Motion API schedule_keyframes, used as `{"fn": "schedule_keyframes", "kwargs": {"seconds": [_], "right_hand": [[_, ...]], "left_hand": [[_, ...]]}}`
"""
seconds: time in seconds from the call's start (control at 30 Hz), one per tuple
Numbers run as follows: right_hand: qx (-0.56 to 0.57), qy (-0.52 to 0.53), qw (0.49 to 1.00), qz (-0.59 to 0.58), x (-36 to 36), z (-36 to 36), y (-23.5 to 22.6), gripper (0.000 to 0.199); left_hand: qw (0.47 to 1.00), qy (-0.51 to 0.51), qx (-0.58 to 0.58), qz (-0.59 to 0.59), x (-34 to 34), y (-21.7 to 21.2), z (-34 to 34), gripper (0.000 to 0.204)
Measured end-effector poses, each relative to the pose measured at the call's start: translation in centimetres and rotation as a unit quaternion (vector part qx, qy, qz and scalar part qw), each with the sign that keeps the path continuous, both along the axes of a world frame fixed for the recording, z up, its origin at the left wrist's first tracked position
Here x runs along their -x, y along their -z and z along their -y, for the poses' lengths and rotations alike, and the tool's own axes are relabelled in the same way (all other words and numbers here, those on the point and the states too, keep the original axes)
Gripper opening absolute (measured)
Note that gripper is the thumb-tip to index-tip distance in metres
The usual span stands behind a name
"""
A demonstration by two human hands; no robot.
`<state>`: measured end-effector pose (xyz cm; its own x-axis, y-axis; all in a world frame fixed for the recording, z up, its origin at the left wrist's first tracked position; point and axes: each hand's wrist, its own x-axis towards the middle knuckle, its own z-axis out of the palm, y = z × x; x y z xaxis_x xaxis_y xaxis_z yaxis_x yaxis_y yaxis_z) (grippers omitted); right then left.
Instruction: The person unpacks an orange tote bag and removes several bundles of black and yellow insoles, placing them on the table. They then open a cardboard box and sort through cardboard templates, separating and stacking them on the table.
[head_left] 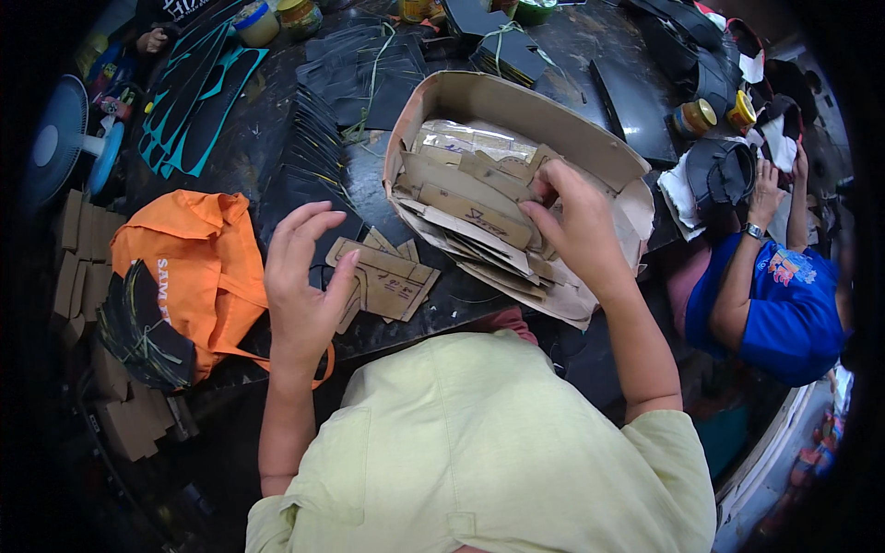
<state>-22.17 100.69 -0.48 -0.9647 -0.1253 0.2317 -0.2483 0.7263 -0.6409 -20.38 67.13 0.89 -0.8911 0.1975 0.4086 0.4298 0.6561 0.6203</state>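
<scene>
A tilted cardboard box [516,106] sits on the dark worktable, full of brown cardboard pattern pieces [470,198]. My right hand [576,226] reaches into the box and its fingers pinch one of the pattern pieces near the box's right side. Hovering above the table edge, my left hand [304,281] is open with spread fingers and holds nothing. Just right of it lie a few loose cardboard pattern pieces [392,276] flat on the table.
An orange cloth bag [198,267] lies at the left, with cardboard stacks [78,263] beside it. Black cut pieces [318,152], teal-and-black soles [194,97], jars [256,23] and a fan [64,138] crowd the table. A person in blue [784,304] works at the right with a black sandal [719,170].
</scene>
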Motion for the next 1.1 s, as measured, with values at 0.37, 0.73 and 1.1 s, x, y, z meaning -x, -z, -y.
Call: {"fn": "schedule_keyframes", "kwargs": {"seconds": [0.37, 0.73, 1.1], "right_hand": [[0.153, 0.002, 0.986, 0.061, -1.0, -1.6, 0.1, 0.023], [0.229, -0.013, 0.955, -0.187, -1.7, -2.3, -3.2, 0.026], [0.002, -0.019, 0.998, -0.065, -2.2, -1.1, -5.2, 0.023]], "left_hand": [[0.970, 0.209, 0.122, 0.012, 7.1, -0.8, -8.3, 0.041], [0.785, 0.234, -0.429, 0.380, 7.4, -2.8, -8.1, 0.055], [0.886, 0.060, -0.335, 0.313, 3.6, -2.2, -0.4, 0.038]]}}
